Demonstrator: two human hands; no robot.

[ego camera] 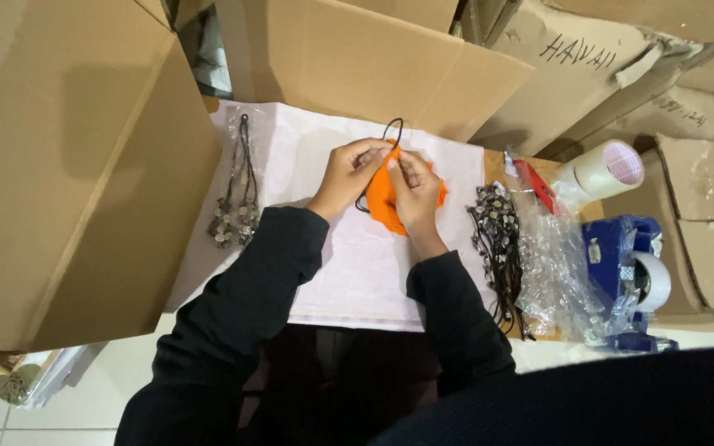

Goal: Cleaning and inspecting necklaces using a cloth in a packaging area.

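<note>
Grip, both hands: right hand (413, 183) and left hand (349, 171) pinched together on the top edge of an orange pouch (383, 205), fingertips meeting. Pouch lies on the white surface (357, 272), long axis running away from the person; black cord loop (392, 129) beyond, apparently threaded through. Beaded cords (497, 248) right; bagged cords (237, 186) left; cardboard boxes (373, 58) farthest.

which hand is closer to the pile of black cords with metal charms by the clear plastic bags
Right. The right hand holds the orange pouch just beside that pile of black cords. The left hand is on the pouch's far side, farther away.
</note>
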